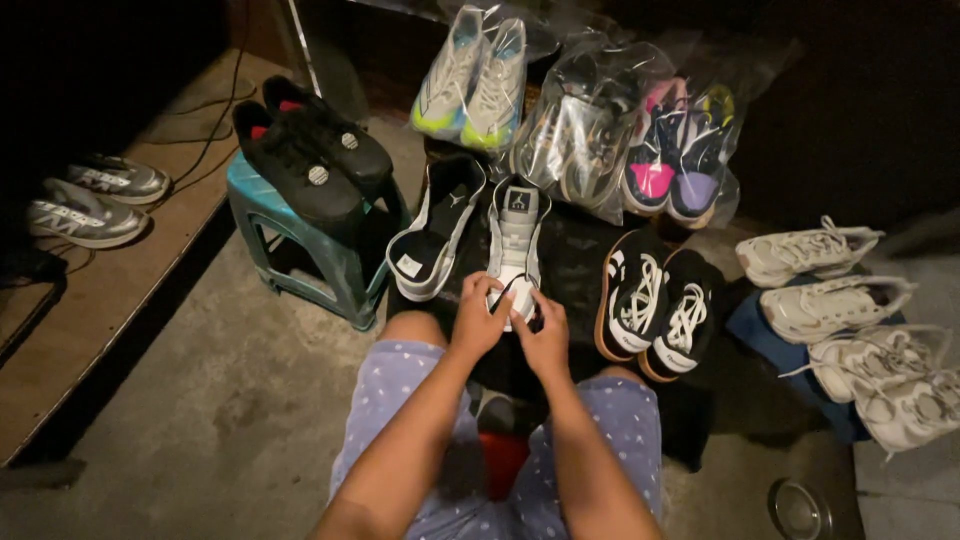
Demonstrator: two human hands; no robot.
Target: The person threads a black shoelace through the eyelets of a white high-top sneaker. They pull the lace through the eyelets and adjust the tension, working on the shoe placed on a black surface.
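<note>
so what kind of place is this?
Probably a home floor or entry used for sorting shoes: bare concrete floor, many sneaker pairs laid out, some in clear plastic bags, one black pair on a small plastic stool.

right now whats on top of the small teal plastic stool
A pair of black lace-up shoes with red lining lies on the small teal plastic stool, covering most of the seat. The seat surface beneath them cannot be seen.

both bare forearms are stretched forward toward 12 o'clock from between the knees, converging at the wrists. the left hand [478, 322] and right hand [543, 340] are held side by side, fingers curled downward in a pinching grip.
</note>
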